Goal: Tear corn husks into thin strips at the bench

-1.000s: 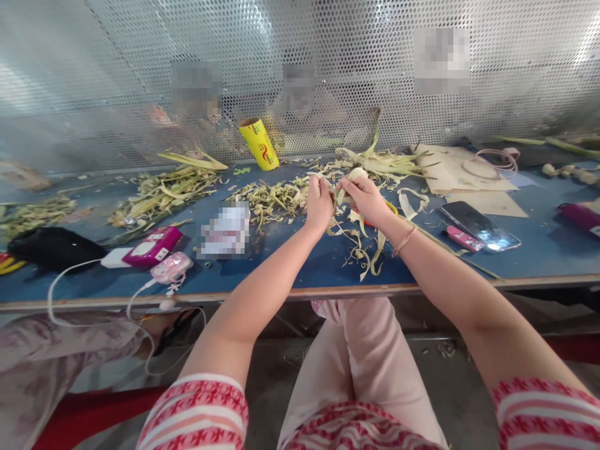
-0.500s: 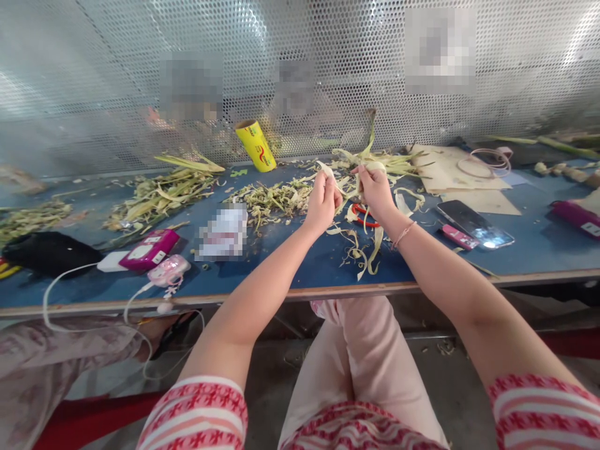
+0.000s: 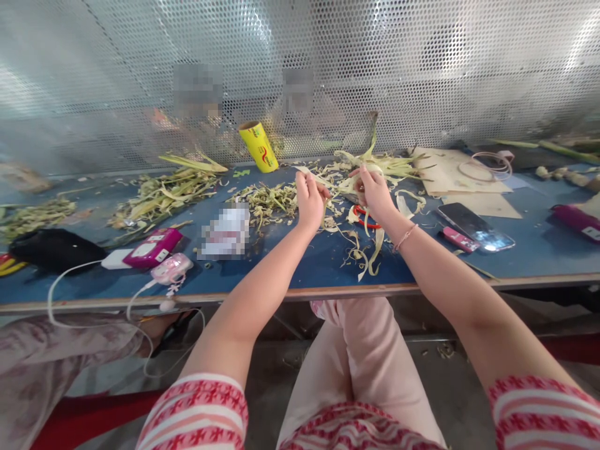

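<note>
Over the middle of the blue table, my left hand [image 3: 310, 203] pinches a pale, dried husk-like strip [image 3: 302, 170], whose tip sticks out past the fingertips. Its other end seems to run towards my right hand [image 3: 374, 195]. That hand is closed on a pale leafy plant piece [image 3: 374, 169], partly hidden by the fingers. Just below my right hand lies a red-orange ring-shaped handle [image 3: 365, 219], perhaps of scissors, partly covered by peelings. Curled pale peelings [image 3: 360, 253] are scattered nearer the table edge.
Heaps of greenish scraps [image 3: 269, 203] and long leaves [image 3: 173, 184] lie left. A yellow tube [image 3: 259, 147] stands by the perforated metal panel [image 3: 328, 50]. Right are a phone [image 3: 475, 226], a pink cutter-like item [image 3: 459, 239] and cardboard [image 3: 450, 172]. Purple power blocks [image 3: 154, 247] and cables sit left.
My left hand has moved left, away from my right hand, with the pale strip in its fingers. My right hand has stayed nearly in place.
</note>
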Demonstrator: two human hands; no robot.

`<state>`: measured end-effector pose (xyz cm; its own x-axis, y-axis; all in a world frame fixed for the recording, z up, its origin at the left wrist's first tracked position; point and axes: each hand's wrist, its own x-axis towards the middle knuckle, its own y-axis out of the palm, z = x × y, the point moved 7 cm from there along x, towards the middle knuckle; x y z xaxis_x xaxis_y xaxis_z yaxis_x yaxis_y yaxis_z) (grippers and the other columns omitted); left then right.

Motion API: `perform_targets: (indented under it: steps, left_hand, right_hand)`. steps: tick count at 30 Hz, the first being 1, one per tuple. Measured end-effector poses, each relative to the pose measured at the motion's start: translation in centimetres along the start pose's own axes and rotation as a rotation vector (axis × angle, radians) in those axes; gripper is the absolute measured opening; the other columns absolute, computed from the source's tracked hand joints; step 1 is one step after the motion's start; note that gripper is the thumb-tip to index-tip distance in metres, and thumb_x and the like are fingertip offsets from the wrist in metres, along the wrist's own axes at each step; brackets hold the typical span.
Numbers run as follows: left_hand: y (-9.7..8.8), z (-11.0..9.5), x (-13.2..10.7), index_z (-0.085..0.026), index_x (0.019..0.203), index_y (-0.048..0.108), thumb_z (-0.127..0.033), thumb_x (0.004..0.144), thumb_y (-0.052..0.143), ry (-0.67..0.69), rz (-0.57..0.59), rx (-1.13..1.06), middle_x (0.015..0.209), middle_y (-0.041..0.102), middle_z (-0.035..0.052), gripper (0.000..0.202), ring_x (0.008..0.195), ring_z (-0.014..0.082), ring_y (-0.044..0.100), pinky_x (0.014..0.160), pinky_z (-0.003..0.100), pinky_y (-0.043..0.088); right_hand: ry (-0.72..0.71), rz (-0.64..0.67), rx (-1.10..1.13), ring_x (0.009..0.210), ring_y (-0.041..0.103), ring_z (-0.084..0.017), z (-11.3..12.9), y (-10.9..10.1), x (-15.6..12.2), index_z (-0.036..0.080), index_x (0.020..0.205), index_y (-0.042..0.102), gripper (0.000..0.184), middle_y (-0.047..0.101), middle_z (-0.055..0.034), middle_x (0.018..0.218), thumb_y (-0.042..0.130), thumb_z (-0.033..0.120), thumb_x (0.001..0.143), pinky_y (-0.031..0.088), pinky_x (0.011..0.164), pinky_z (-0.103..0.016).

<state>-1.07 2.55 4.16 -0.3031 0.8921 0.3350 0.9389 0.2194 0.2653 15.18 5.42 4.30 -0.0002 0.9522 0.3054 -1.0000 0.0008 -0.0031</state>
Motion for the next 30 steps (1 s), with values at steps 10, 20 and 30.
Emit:
perform_targets:
  steps: [10, 20, 30]
  left_hand:
    - [0.1, 0.5, -0.2, -0.025, 0.099, 0.046, -0.059, 0.092, 0.043, -0.05, 0.026, 0.005, 0.065, 0.056, -0.004, 0.034, 0.048, 0.0081, 0.048, 0.052, 0.023, 0.036]
    - [2.1, 3.0, -0.8, -0.019, 0.072, 0.048, -0.051, 0.076, 0.073, -0.411, 0.161, -0.177, 0.058, 0.053, -0.0037, 0.041, 0.055, 0.0095, 0.056, 0.062, 0.024, 0.047]
    - [2.9, 4.4, -1.3, -0.019, 0.058, 0.052, -0.073, 0.079, 0.052, -0.548, 0.305, -0.122, 0.047, 0.048, 0.0014, 0.058, 0.043, 0.0106, 0.046, 0.048, 0.028, 0.041]
  right_hand:
    - [0.065, 0.23, -0.017, 0.047, 0.043, -0.007, -0.8, 2.4, -0.9, 0.02, 0.076, 0.051, 0.043, 0.057, 0.0006, 0.067, 0.061, 0.061, 0.082, 0.029, 0.042, -0.021]
    - [-0.256, 0.078, -0.295, 0.051, 0.035, -0.008, 1.3, 1.3, -0.8, 0.022, 0.067, 0.038, 0.03, 0.037, 0.0064, 0.053, 0.053, 0.028, 0.092, 0.028, 0.051, -0.024]
    - [-0.33, 0.13, -0.101, 0.048, 0.036, -0.008, 1.0, 1.5, -0.5, 0.023, 0.079, 0.043, 0.023, 0.041, 0.0059, 0.061, 0.054, 0.037, 0.093, 0.032, 0.051, -0.026]
